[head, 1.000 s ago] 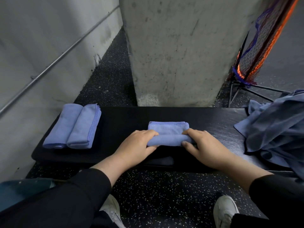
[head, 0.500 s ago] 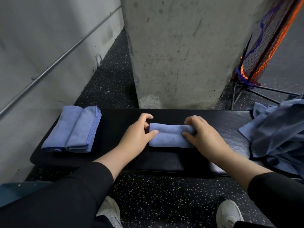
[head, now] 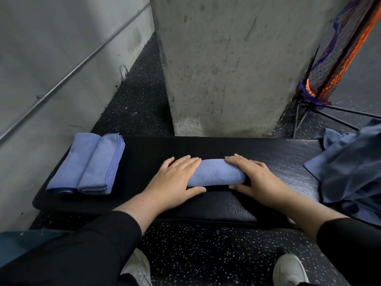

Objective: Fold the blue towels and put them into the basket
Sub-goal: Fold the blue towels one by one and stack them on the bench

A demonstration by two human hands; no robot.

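Your two hands lie flat, fingers straight, pressing the ends of a folded blue towel (head: 216,173) at the middle of the black table (head: 226,147). Your left hand (head: 175,178) covers its left end, your right hand (head: 257,178) its right end. Two folded towels (head: 88,164) lie at far left. A loose towel pile (head: 350,166) at right is cut off by the frame edge.

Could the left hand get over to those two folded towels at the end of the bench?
Probably yes: bare bench separates the left hand from the folded towels, though it now presses the towel.
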